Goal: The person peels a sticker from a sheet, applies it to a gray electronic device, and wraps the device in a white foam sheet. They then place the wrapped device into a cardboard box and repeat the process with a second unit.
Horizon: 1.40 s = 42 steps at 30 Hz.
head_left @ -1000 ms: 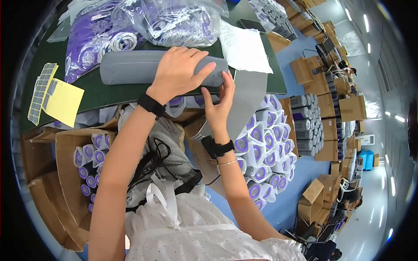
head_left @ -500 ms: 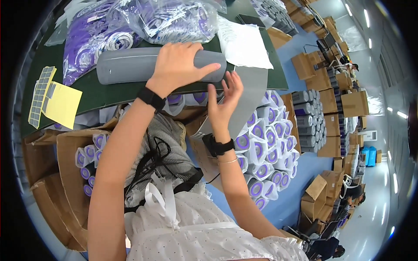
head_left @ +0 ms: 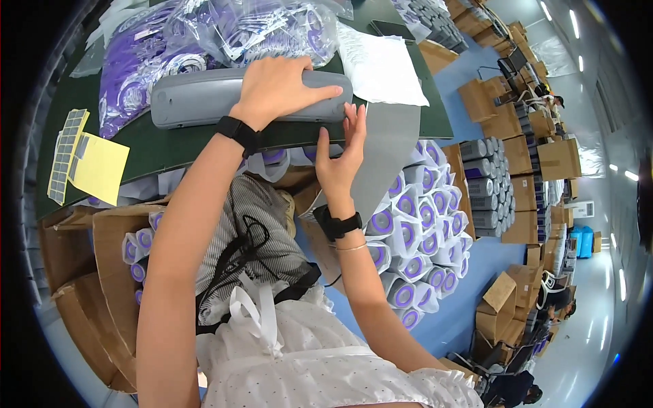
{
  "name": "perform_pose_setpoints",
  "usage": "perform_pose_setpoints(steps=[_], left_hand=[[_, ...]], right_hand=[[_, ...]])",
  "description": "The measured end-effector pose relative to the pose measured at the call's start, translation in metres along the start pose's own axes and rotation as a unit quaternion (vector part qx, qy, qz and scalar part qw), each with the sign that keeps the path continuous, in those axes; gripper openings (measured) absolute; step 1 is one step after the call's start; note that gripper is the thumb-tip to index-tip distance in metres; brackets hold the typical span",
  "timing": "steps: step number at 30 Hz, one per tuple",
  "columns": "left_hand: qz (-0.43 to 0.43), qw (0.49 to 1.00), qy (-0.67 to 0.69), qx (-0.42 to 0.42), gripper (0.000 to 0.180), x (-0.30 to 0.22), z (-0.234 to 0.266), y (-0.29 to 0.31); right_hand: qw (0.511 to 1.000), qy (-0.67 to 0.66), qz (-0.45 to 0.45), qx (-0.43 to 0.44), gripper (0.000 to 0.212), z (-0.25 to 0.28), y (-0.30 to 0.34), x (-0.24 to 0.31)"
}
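The grey roll (head_left: 204,98) lies across the green table (head_left: 170,146) in the upper middle of the frame, now shifted slightly leftward. The left hand (head_left: 282,85) presses flat on top; the right hand (head_left: 343,153), fingers spread, has drawn nearer its end, steadying it.

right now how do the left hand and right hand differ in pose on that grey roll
The left hand lies palm-down across the top of the grey roll, fingers spread toward its right end. The right hand stands upright below that end, palm open, fingertips reaching up to the roll's edge. The left covers the roll; the right only meets it at the tips. Both wear a black wristband.
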<state>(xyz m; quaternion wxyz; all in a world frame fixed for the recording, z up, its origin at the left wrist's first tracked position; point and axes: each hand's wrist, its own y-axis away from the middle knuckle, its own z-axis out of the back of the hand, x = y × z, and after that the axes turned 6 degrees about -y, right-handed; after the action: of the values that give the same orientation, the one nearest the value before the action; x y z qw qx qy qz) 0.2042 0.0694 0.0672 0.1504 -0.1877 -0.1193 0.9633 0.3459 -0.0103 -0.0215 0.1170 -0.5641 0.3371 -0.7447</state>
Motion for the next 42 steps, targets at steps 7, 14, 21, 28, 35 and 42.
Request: perform_pose_setpoints(steps=[7,14,21,28,35,42], left_hand=[[0.002,1.000,-0.011,0.012,0.076,0.003,0.000,-0.007],[-0.034,0.999,-0.019,0.034,0.083,0.004,0.001,-0.009],[-0.048,0.996,-0.070,0.029,0.094,0.006,-0.002,-0.009],[-0.023,0.993,-0.087,0.078,0.088,-0.005,-0.001,-0.015],[-0.028,0.994,-0.102,-0.003,0.084,-0.020,-0.008,-0.006],[-0.058,0.990,-0.112,-0.061,0.087,-0.021,-0.016,0.004]], right_hand=[[0.992,0.108,0.067,0.015,0.063,-0.002,-0.004,-0.013],[0.986,0.136,0.091,0.044,0.062,0.006,-0.004,-0.007],[0.988,0.149,-0.008,-0.048,0.060,0.071,0.002,0.029],[0.938,0.264,-0.216,-0.055,0.031,0.179,0.101,0.014],[0.920,0.313,-0.222,0.075,0.045,0.162,0.143,0.015],[0.899,0.360,-0.238,0.076,0.077,0.140,0.139,0.002]])
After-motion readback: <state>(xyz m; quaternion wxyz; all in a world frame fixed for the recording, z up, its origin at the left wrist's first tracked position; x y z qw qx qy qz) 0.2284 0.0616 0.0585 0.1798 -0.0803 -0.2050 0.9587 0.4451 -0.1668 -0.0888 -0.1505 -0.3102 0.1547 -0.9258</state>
